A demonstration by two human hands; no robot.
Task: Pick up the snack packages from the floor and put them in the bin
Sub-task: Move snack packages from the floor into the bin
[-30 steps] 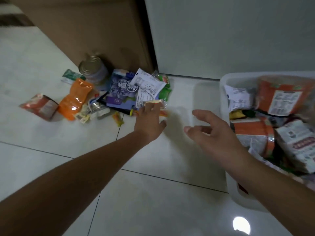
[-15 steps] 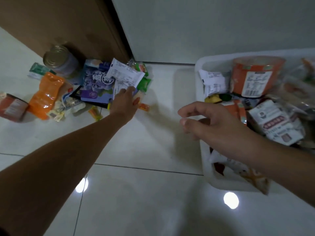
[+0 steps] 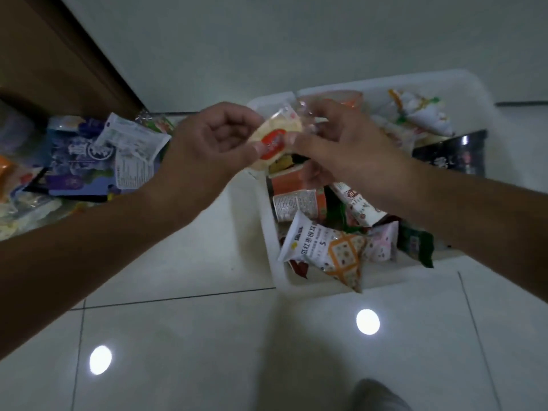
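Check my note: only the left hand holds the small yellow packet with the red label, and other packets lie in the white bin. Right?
Not only the left: in the head view the left hand and the right hand both pinch the yellow packet between them. Other packets do lie in the white bin.

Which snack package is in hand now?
The pale red-labelled packet, pinched by left hand and right hand; the others lie on floor or in bin.
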